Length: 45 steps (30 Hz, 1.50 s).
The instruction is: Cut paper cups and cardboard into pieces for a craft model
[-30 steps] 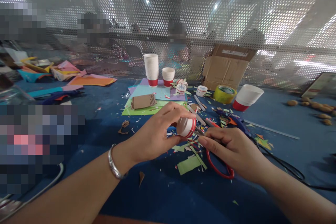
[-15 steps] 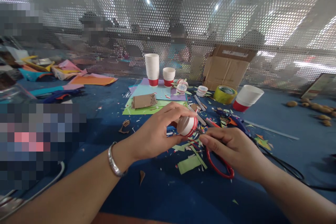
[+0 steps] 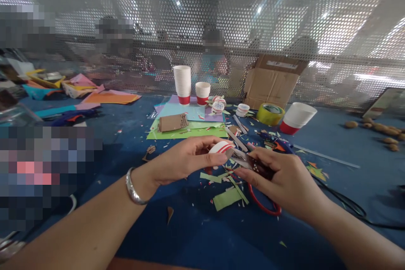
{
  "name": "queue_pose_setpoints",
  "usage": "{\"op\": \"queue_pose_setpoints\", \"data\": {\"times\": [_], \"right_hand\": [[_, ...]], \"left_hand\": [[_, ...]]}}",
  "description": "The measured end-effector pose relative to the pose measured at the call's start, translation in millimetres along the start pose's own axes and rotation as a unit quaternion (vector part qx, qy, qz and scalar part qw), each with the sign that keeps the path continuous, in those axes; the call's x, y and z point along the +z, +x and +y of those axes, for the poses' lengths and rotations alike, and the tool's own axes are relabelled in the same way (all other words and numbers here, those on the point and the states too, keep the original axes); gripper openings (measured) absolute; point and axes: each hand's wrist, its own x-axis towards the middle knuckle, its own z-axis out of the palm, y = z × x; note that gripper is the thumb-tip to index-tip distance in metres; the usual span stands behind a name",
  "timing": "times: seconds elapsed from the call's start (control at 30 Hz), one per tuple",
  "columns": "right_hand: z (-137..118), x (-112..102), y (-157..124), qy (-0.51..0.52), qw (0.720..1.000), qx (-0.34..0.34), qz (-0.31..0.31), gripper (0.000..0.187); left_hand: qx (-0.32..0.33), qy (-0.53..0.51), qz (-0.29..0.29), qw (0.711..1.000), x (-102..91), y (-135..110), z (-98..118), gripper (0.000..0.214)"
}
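My left hand [image 3: 186,160], with a silver bangle on its wrist, is closed around a cut-down white paper cup [image 3: 218,148] with red stripes. The cup is tilted over the table, its stripes toward my right hand. My right hand [image 3: 278,175] grips a metal-bladed tool with a dark reddish-brown handle [image 3: 261,169]; the fingers hide part of it, so its exact kind is unclear. Its blades [image 3: 241,158] meet the cup's edge near my left fingertips. Below the right hand lies a red loop handle [image 3: 264,207]. Green paper strips [image 3: 227,199] lie under both hands.
Behind stand cup stacks [image 3: 182,86], [image 3: 298,118], small striped cup pieces [image 3: 242,110], yellow tape [image 3: 270,114] and a cardboard box [image 3: 274,80]. Rolled corrugated cardboard [image 3: 172,122] rests on coloured paper sheets [image 3: 193,135]. Black cables [image 3: 341,204] run at right; walnuts [image 3: 384,130] lie beyond.
My left hand has turned the cup and lowered its fingers slightly. The tool's blades and dark handle show more beside the cup; the right hand has shifted only a little.
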Motion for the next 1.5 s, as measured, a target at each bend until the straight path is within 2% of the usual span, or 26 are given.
{"op": "queue_pose_setpoints", "data": {"times": [0.1, 0.23, 0.43, 0.57, 0.63, 0.77, 0.83, 0.97, 1.13, 1.33, 1.5], "right_hand": [[2, 1, 1, -0.002, 1.0, -0.007, 0.027, 0.042], [3, 4, 2, 0.017, 0.999, -0.008, 0.037, 0.03], [2, 8, 0, 0.032, 0.997, -0.039, -0.06, 0.006], [3, 9, 1, 0.022, 0.995, -0.043, -0.083, 0.009], [4, 9, 3, 0.028, 0.995, -0.047, -0.083, 0.009], [5, 10, 6, 0.056, 0.993, -0.053, -0.089, 0.011], [4, 11, 7, 0.078, 0.99, -0.047, -0.104, 0.012], [5, 15, 6, 0.143, 0.98, -0.033, -0.138, 0.016], [12, 19, 7, 0.239, 0.955, -0.005, -0.177, 0.028], [16, 18, 8, 0.356, 0.91, 0.027, -0.209, 0.034], [12, 15, 5, 0.456, 0.855, 0.054, -0.241, 0.031]], "left_hand": [[-0.024, -0.008, 0.015, 1.0, -0.6, 0, 1, 0.025], [-0.051, 0.031, -0.021, 0.998, 1.6, 0, -2, 0.029], [-0.084, 0.14, -0.057, 0.985, 17.8, -3, -3, 0.039], [-0.06, 0.172, -0.073, 0.981, 25.8, -7, 2, 0.029], [-0.042, 0.189, -0.052, 0.98, 28.6, -8, 4, 0.022], [-0.037, 0.252, 0.025, 0.967, 31.8, -9, 2, 0.02], [-0.032, 0.268, 0.029, 0.962, 31.4, -7, 0, 0.018], [-0.033, 0.222, -0.026, 0.974, 27.5, -3, -4, 0.017], [-0.036, 0.184, -0.057, 0.981, 21.5, -1, -10, 0.023], [-0.05, 0.082, -0.1, 0.99, 15.9, -1, -14, 0.034], [-0.038, -0.006, -0.148, 0.988, 13.9, 0, -15, 0.03]]}}
